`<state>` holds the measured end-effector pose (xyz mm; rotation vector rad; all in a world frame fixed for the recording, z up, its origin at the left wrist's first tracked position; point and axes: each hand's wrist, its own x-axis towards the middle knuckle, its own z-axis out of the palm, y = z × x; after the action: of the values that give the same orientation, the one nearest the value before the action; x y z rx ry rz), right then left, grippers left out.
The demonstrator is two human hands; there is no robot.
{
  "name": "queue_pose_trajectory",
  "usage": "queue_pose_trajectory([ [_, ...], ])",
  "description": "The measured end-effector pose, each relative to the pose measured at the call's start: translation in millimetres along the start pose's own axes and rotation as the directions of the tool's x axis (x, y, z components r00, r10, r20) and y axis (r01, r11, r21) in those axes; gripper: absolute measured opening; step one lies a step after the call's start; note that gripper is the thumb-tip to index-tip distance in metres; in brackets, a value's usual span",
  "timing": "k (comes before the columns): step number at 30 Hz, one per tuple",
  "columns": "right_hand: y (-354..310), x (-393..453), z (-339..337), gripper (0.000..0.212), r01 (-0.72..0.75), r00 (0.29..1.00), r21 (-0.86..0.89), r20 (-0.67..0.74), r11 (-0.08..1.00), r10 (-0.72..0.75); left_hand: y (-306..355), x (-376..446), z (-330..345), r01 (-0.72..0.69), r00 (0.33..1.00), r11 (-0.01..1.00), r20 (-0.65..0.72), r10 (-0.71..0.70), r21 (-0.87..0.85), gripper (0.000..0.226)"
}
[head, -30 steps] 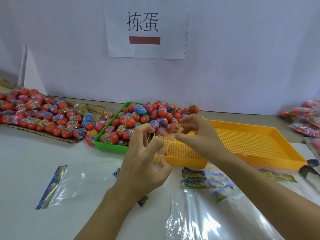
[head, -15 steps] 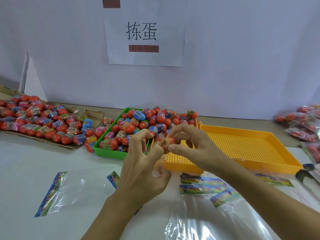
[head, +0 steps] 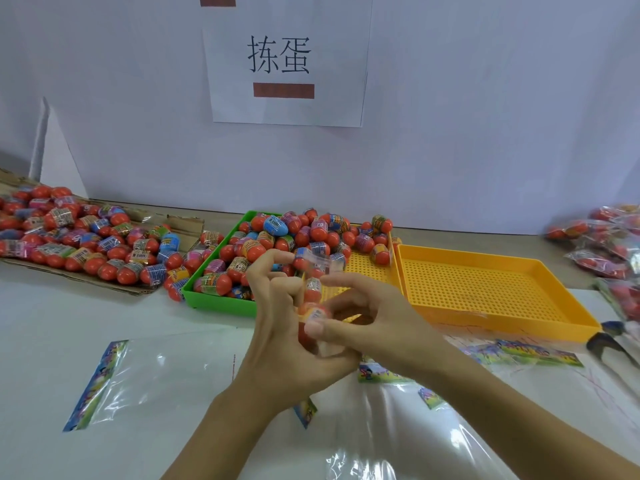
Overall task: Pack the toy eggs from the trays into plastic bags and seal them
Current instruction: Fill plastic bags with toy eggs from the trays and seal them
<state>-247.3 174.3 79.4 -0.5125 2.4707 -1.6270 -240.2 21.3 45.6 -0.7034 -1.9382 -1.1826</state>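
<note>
Your left hand (head: pixel 277 344) holds a bag of eggs (head: pixel 313 308); your right hand (head: pixel 367 327) pinches it. Beyond them the green tray (head: pixel 221 303) stays heaped (sealed bags (head: pixel 602 244) far right), so most remains.

From where I'm watching, the back is just a plain pale wall (head: pixel 485 116) with a white paper sign (head: pixel 287 64) stuck on it: two black characters over a brownish-red bar. Below runs a white tabletop (head: pixel 52 323), with a bare brownish strip along the wall. Lighting's soft and even.
</note>
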Motion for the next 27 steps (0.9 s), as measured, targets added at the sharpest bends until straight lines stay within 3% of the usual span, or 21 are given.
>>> queue_pose_trajectory([
  [3,-1.3,-1.7,-1.3,0.043,0.050,0.996,0.143,-0.078,0.988,-0.039,4.7,-2.6,-0.9,0.067,0.994,0.989,0.091,-0.055,-0.130,0.073],
  [8,-7.1,-0.3,-15.0,0.038,0.085,0.982,0.367,-0.188,0.926,-0.016,8.8,-0.7,-3.3,0.324,0.946,0.870,0.155,-0.287,-0.372,0.091],
  [12,-9.3,-2.7,-20.3,0.032,0.133,0.972,0.398,-0.232,0.908,-0.041,2.3,-0.4,-3.3,0.539,0.839,0.740,0.335,-0.428,-0.403,0.066],
  [15,-11.6,-5.4,-18.8,0.034,0.140,0.971,0.388,-0.235,0.911,-0.049,3.8,-0.8,1.0,0.543,0.834,0.726,0.369,-0.409,-0.422,0.031],
  [17,-12.3,-7.7,-16.1,0.037,0.120,0.975,0.310,-0.215,0.943,-0.054,4.6,0.4,1.1,0.531,0.842,0.743,0.353,-0.408,-0.408,0.022],
  [20,-13.3,-10.7,-13.2,0.032,0.103,0.984,0.230,-0.168,0.968,-0.065,5.4,2.3,-1.9,0.531,0.843,0.731,0.349,-0.408,-0.429,0.027],
  [27,-11.6,-13.9,-16.0,0.026,0.112,0.984,0.243,-0.165,0.964,-0.073,8.8,3.9,-5.3,0.608,0.794,0.613,0.408,-0.451,-0.505,0.030],
])
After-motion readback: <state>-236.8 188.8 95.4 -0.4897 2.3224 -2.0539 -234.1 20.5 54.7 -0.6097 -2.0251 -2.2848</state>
